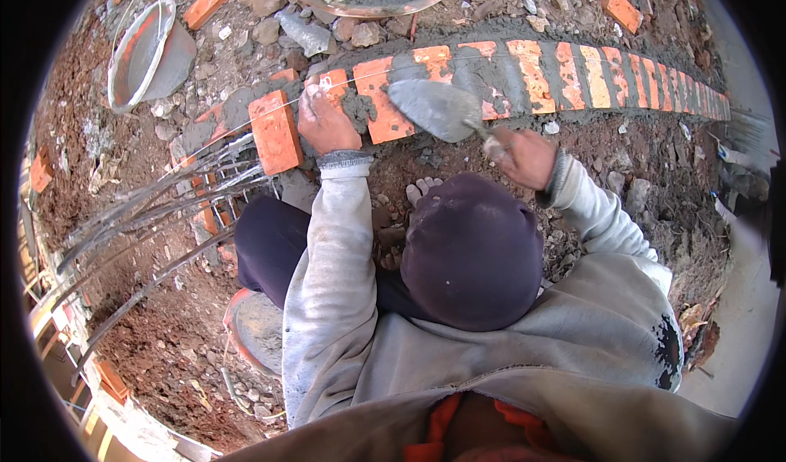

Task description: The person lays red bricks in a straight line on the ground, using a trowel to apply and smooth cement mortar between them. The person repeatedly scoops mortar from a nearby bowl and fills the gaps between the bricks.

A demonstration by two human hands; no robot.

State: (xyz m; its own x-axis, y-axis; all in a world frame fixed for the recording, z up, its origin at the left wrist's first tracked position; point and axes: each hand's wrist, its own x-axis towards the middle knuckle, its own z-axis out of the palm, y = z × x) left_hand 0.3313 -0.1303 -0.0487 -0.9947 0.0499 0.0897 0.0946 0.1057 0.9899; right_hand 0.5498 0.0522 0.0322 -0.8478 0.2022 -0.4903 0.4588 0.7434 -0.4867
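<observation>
In the head view, the left arm is extended almost straight toward the wall (pixel 481 77) from its near edge. The left hand (pixel 329 126) is placed palm down just right of an upright brick (pixel 276 132) at the wall's left part, its fingers pointed at the far edge, near the string (pixel 372 74); whether anything is pinched by them cannot be told. The right forearm is angled inward from the right, elbow out. The trowel (pixel 434 108) is held by its handle in the closed fingers of the right hand (pixel 524 157), its blade directed leftward over the bricks. Beyond the far edge, a basin (pixel 385 11) is seen.
</observation>
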